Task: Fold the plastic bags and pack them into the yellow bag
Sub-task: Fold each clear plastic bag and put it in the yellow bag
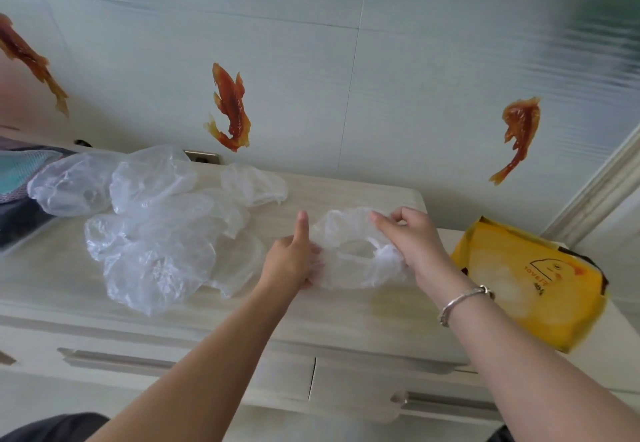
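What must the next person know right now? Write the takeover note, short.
Left hand: grips the left edge of the clear plastic bag, thumb up.
Right hand: pinches the same bag's right top edge.
That bag lies stretched between both hands on the cabinet top, not yet folded.
Pile of loose plastic bags lies to the left, unfolded.
Yellow bag sits at the right; something pale shows inside, unclear what.
Left: fold this bag, pack it, then the pile.
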Motion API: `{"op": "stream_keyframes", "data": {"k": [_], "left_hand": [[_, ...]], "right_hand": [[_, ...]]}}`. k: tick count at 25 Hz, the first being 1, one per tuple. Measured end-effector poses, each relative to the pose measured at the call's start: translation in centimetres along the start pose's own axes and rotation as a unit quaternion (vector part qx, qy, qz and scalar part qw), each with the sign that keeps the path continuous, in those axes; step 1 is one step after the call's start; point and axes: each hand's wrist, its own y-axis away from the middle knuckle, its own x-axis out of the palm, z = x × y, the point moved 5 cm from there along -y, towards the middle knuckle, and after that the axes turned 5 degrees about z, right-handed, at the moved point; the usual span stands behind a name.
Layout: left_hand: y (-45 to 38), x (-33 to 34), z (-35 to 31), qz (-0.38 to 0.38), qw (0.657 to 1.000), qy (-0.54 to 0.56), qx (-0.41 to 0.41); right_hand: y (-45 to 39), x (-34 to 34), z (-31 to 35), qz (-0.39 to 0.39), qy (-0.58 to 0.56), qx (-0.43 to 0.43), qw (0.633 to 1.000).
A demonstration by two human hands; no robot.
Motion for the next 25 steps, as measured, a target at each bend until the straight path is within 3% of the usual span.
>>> {"op": "stream_keyframes", "data": {"k": [4,7,12,16,18,21,25], "left_hand": [[0.2,1.3,-0.9,0.088,0.992,0.079,-0.034],[0.4,2.2,-0.8,0.135,0.986,0.098,-0.027],[1.0,1.2,-2.6,-0.045,0.987,0.12,0.093],[2.4,0.9,-3.0,-0.085,0.986,0.033,0.14],[2.7,1.8,-2.6,-0.056,0.989,-0.02,0.136],[2.5,2.7,-1.6,0.012,0.997,-0.029,0.073],[2.1,1.7,-2.6,0.053,0.997,0.028,0.047]], "right_hand": [[0.2,1.1,0.6,0.109,-0.091,0.03,0.989],[0.2,0.5,0.0,0.143,-0.079,0.107,0.981],[1.3,-0.4,-1.4,0.169,-0.162,0.193,0.953],[1.3,-1.2,-2.0,0.109,-0.262,0.212,0.935],[0.8,-2.0,-2.0,0.046,-0.299,0.205,0.931],[0.1,-3.2,-1.2,0.004,-0.255,0.12,0.959],[2.4,-2.7,1.9,0.133,-0.17,0.045,0.975]]}}
